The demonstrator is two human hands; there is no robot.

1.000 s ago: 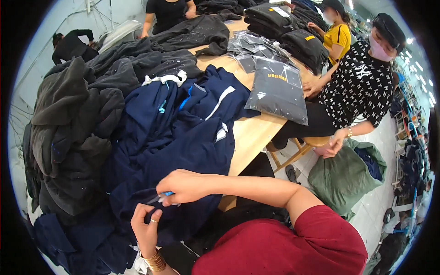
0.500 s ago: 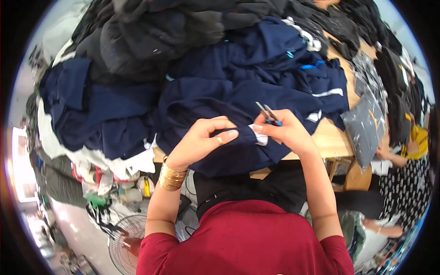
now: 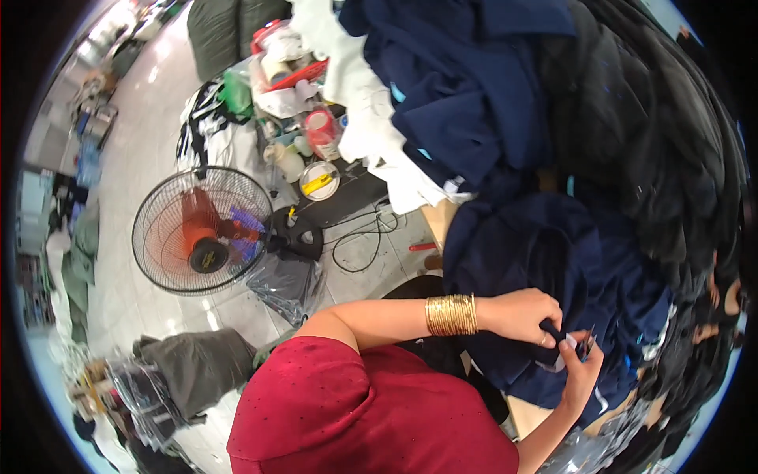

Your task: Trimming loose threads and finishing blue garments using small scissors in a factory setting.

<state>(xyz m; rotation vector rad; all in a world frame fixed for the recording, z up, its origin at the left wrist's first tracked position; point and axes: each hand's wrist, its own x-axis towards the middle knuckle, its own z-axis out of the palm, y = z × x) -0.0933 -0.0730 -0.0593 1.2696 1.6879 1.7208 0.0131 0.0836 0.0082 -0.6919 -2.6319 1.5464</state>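
Observation:
My left hand (image 3: 517,314), with gold bangles at the wrist, is closed on a bunched fold of a navy garment (image 3: 505,245). Close beside it, my right hand (image 3: 580,373) is closed around small thread snips (image 3: 587,346), their blades pointing up and away from the palm. The right thumb and fingertips also meet the navy fold by the left fingers. A white piece like a label (image 3: 553,366) shows just under the fold, partly hidden by the hands. The rest of the garment spreads over the table edge in front of me.
More navy garments (image 3: 466,87) and a dark grey pile (image 3: 639,134) cover the table beyond. White cloth (image 3: 359,103) hangs at its edge. A standing fan (image 3: 201,229) is on the left, near bottles and a tape roll (image 3: 320,182). Bagged clothing (image 3: 197,367) lies lower left.
The view has swung to the left, bringing the fan and floor into sight and moving the hands to the right of the picture. Both hands stay together on the navy fold, snips still held.

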